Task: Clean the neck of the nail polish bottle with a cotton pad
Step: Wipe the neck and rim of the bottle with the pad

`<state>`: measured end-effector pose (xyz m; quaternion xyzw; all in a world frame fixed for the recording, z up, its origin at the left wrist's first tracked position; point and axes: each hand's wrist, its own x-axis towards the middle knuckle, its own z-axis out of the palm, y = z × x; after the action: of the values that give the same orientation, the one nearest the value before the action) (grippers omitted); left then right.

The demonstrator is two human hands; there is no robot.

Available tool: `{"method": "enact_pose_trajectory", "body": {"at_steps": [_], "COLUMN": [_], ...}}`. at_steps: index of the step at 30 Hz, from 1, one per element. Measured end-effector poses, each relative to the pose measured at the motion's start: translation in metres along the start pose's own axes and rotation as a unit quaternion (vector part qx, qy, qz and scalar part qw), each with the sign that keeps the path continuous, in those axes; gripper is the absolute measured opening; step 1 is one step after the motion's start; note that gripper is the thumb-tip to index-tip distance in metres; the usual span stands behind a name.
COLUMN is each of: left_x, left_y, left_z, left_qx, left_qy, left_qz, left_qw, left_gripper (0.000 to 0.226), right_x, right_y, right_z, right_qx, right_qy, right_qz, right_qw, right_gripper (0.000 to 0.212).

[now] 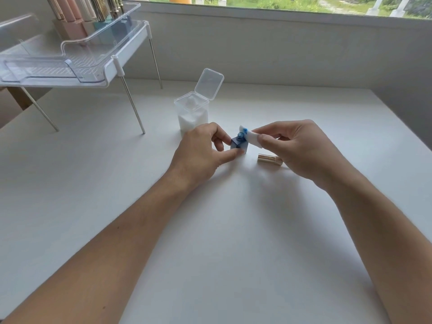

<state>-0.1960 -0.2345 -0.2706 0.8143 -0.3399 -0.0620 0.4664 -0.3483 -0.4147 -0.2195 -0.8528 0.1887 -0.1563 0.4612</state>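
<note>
Uncapped blue bottle (239, 146) — cotton pad (251, 136) (blue-stained) at its neck.

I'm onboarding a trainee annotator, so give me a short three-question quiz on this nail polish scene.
1. True or false: the gold cap is screwed onto the nail polish bottle.
2. Which hand pinches the cotton pad? A) left B) right C) neither
3. Fill in: the lid of the clear pad box stands ____.
Key: 1 false, the gold cap lies on the table; 2 B, the right hand; 3 open.
</note>
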Motion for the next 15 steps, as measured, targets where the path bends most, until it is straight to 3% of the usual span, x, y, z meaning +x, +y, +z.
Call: {"method": "enact_pose_trajectory", "body": {"at_steps": [8,15], "left_x": [-0.0001,-0.0001], "left_y": [-0.0004,-0.0008], "left_z": [0.0014,0.0014], "left_qx": [-0.012,-0.013], "left_qy": [-0.012,-0.012], "left_qz": [0.002,0.006], "left_qw": [1.000,1.000], "left_gripper": [0.036,0.035], "right_x": [0.0034,0.0001], "right_y": [0.0066,0.0049], "right_z": [0.0041,0.0091], "right_qx": [0.021,-0.002], "right_qy": [0.078,0.040], "right_qz": [-0.014,-0.022], "right_qw": [0.997,0.999], "right_gripper": [0.014,0.009]}}
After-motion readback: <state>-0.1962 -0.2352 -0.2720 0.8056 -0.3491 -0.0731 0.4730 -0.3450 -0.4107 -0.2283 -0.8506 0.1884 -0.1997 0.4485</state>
